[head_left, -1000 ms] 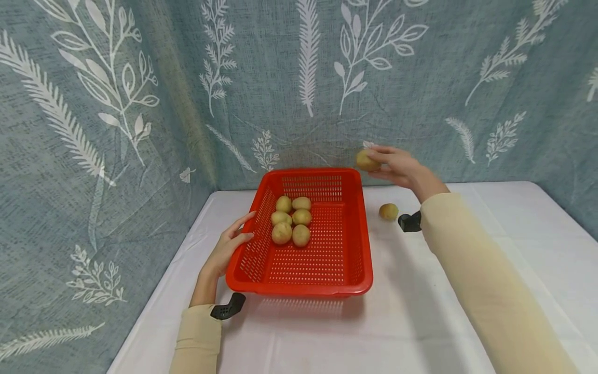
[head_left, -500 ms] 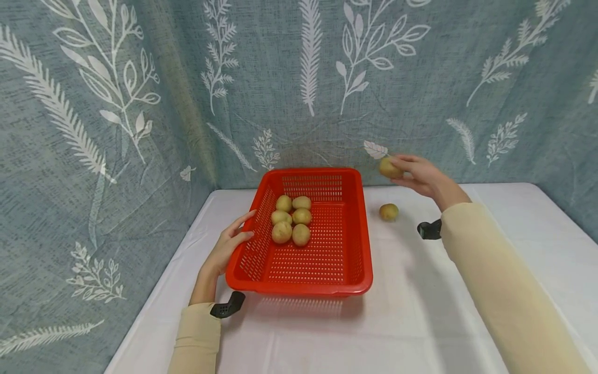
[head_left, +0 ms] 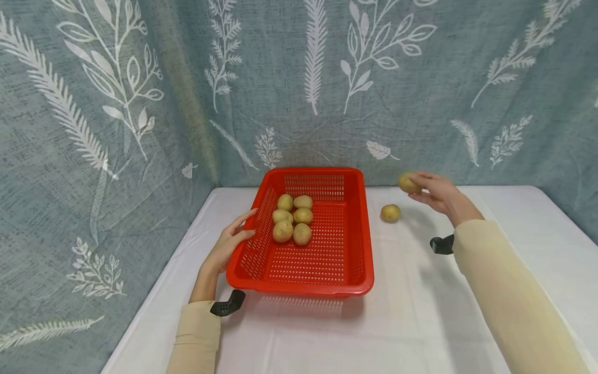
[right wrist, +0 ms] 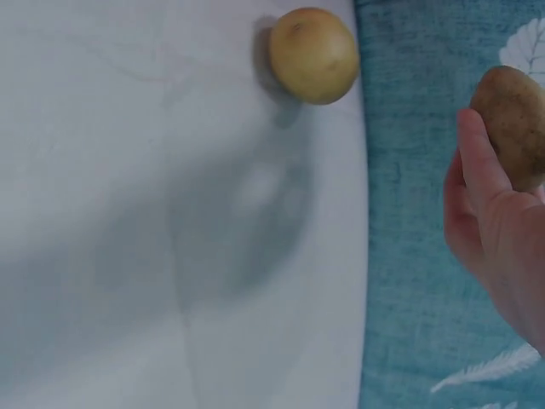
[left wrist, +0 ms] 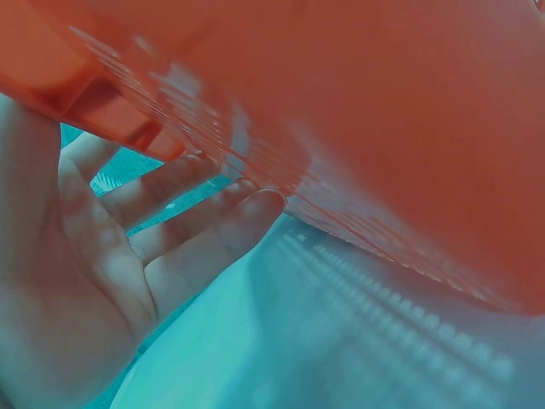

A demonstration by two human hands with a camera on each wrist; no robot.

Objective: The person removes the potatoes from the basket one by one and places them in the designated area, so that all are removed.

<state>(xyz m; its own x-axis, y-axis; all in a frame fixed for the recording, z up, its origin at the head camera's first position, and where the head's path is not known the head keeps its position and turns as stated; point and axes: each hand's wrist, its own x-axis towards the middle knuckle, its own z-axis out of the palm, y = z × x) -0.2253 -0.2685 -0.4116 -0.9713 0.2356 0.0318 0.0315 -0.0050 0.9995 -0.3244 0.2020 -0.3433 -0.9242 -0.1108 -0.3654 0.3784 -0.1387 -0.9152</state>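
A red perforated basket point(head_left: 327, 270) stands on the white table and holds several potatoes point(head_left: 293, 219) at its far left. My left hand point(head_left: 229, 244) rests with straight fingers against the basket's left wall point(left wrist: 255, 128); the left wrist view shows the fingers point(left wrist: 196, 221) under the red rim. My right hand point(head_left: 436, 192) holds one potato point(head_left: 407, 183) in its fingertips above the table, right of the basket; the same potato point(right wrist: 515, 128) shows in the right wrist view. Another potato point(head_left: 390, 212) lies on the cloth just left of that hand, seen too as a round potato point(right wrist: 312, 55).
The white tablecloth point(head_left: 420, 311) covers the table, with open cloth to the right and front of the basket. A blue-grey curtain with white leaf prints point(head_left: 327, 78) hangs close behind and along the left side.
My right hand has carried its potato rightward and downward, away from the basket's far right corner toward the table. The left hand and basket have stayed put.
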